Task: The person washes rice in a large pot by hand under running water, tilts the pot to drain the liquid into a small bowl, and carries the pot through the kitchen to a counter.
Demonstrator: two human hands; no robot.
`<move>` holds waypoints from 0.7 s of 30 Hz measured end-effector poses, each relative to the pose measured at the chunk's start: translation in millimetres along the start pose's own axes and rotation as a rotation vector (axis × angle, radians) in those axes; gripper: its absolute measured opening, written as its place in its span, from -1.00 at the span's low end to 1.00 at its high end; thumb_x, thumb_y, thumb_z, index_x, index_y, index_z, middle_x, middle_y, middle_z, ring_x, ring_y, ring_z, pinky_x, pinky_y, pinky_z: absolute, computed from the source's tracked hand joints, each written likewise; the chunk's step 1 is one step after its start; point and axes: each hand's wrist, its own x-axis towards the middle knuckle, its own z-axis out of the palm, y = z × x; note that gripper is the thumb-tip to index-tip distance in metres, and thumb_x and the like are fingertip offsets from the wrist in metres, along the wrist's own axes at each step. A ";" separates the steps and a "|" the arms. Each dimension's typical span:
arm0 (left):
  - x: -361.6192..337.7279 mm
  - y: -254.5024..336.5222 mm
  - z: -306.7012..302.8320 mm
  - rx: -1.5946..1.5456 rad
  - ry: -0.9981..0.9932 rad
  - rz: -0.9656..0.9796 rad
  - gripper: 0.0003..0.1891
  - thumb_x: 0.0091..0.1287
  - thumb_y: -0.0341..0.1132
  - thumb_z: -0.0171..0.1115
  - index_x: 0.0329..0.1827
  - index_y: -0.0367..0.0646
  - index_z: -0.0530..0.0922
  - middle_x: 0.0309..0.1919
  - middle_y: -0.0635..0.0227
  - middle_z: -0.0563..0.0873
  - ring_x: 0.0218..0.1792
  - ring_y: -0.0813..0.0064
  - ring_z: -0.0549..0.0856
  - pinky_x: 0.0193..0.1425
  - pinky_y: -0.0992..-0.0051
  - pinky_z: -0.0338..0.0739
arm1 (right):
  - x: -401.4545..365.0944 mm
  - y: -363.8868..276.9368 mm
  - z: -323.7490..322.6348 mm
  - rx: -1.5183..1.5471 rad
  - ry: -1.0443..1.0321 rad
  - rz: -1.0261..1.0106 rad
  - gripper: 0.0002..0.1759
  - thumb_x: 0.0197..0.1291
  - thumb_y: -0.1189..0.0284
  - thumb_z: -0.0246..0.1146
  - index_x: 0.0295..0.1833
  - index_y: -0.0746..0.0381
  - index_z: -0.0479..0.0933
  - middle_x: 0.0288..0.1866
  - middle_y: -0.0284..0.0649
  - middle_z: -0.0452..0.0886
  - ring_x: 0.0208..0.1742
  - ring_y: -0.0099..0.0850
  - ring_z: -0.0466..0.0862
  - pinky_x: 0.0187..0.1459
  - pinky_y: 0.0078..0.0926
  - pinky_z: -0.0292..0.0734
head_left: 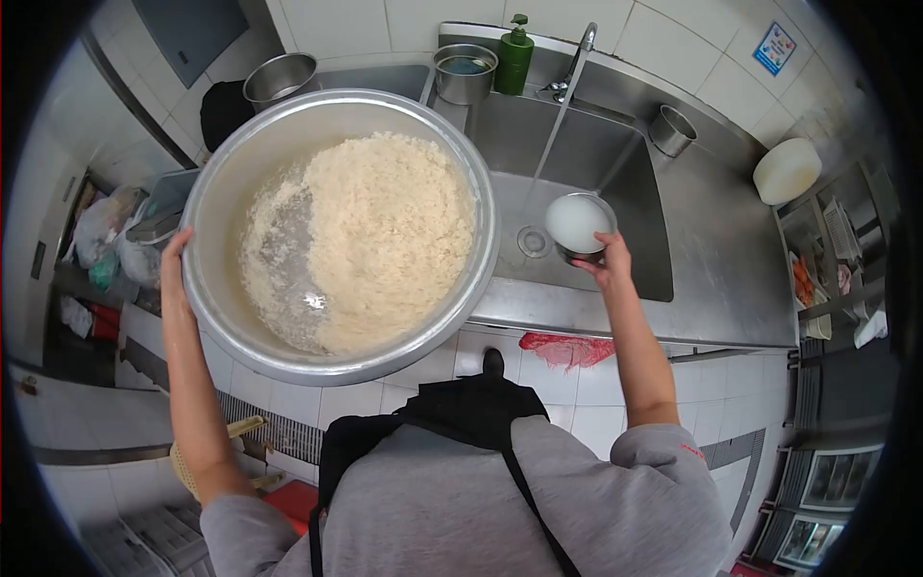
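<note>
My left hand [177, 264] grips the left rim of a large round metal basin [223, 332]. A heap of pale, wet, grain-like food [389, 226] fills the basin's right side, with cloudy liquid at the lower left. Over the sink [615, 183], my right hand [608, 260] is wrapped round a small metal bowl [598, 252] of whitish liquid [577, 223]. A stream of water runs from the tap [585, 43] into the sink, left of the bowl's rim.
Behind the sink stand a metal pot [465, 79] and a green pump bottle [514, 60]. An empty-looking metal cup [671, 131] and a pale round container [786, 171] are at right. Red netting [567, 350] hangs below the counter edge. Another metal bowl [281, 81] sits behind the basin.
</note>
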 end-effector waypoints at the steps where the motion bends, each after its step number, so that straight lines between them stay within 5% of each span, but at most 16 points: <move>1: 1.9 -2.9 -3.9 0.005 -0.013 0.017 -0.67 0.07 -0.25 0.11 -0.20 -0.35 0.47 -0.37 0.15 0.62 -0.42 0.39 0.63 -0.32 0.51 0.56 | 3.5 -1.1 -10.2 -0.007 0.016 -0.040 -0.32 -0.05 0.49 0.09 0.25 0.07 0.07 0.18 0.05 0.15 -0.05 0.08 0.42 -0.32 0.05 0.56; 5: 5.6 -8.8 -15.4 -0.090 -0.138 -0.089 -0.65 0.09 -0.30 0.10 -0.12 -0.39 0.44 -0.30 0.14 0.61 -0.36 0.34 0.63 -0.23 0.47 0.55 | -11.0 -14.7 -26.3 -0.061 0.136 -0.108 -0.25 -0.12 0.57 0.05 0.29 0.01 0.07 0.22 0.04 0.12 0.08 0.07 0.34 -0.34 0.03 0.56; 11: 36.3 -1.7 -28.5 -0.032 -0.224 -0.136 -0.61 0.05 -0.32 0.12 -0.08 -0.38 0.42 -0.26 0.11 0.60 -0.34 0.35 0.62 -0.22 0.47 0.53 | -55.3 -20.7 -34.1 -0.128 0.241 -0.147 -0.32 -0.15 0.54 -0.03 0.22 -0.01 0.12 0.13 -0.06 0.22 -0.03 -0.02 0.43 -0.35 -0.02 0.57; 17: 57.8 37.1 -14.3 0.735 -0.027 0.043 -0.52 0.06 -0.30 0.08 0.01 -0.45 0.32 -0.14 0.06 0.54 -0.20 0.30 0.59 -0.16 0.40 0.47 | -114.7 -32.4 -20.2 -0.149 0.276 -0.200 -0.27 -0.21 0.56 -0.04 0.24 0.04 0.14 0.07 -0.05 0.29 -0.13 -0.04 0.48 -0.44 -0.07 0.58; 20: 95.5 31.6 -23.4 1.068 -0.069 0.131 -0.44 0.06 -0.17 0.05 0.04 -0.44 0.30 -0.08 -0.03 0.52 -0.10 0.17 0.56 -0.05 0.31 0.42 | -121.4 -35.1 -20.4 -0.160 0.265 -0.227 -0.24 -0.23 0.57 -0.03 0.27 0.08 0.12 0.12 -0.02 0.27 -0.09 -0.04 0.47 -0.47 -0.09 0.57; 21: 83.4 34.8 -11.0 1.269 0.059 0.211 -0.39 0.04 -0.09 0.03 0.07 -0.40 0.29 -0.05 -0.07 0.49 -0.06 0.13 0.53 0.00 0.28 0.39 | -122.5 -36.4 -21.0 -0.177 0.254 -0.252 -0.24 -0.23 0.56 -0.03 0.27 0.09 0.13 0.14 -0.02 0.26 -0.08 -0.03 0.47 -0.48 -0.11 0.57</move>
